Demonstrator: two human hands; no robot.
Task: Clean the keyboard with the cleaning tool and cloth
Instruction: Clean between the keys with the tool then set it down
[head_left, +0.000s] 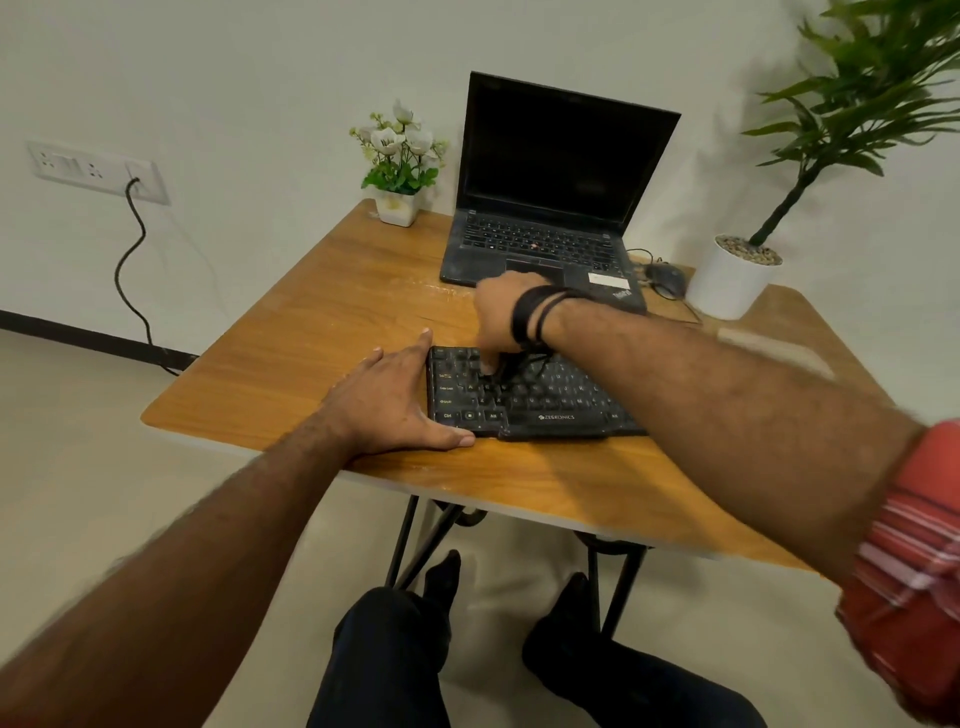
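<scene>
Bracing the black Zebronics keyboard (524, 397) at its left end: left hand (395, 400) flat, fingers straight. Keyboard lies near the wooden table's (311, 332) front edge. Right hand (501, 317) curled over the keys, pinching something dark; tool unclear.

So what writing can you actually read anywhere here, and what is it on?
"ZEBRONICS": front edge of the keyboard.
"Ctrl", "Alt", "Shift", "Caps Lock": its left-hand keys, partly blurred.
"ThinkPad": corner of the laptop, tilted and only just legible.
White sticker on the laptop: no readable text.
Other key letters on both: too small or blurred.
</scene>
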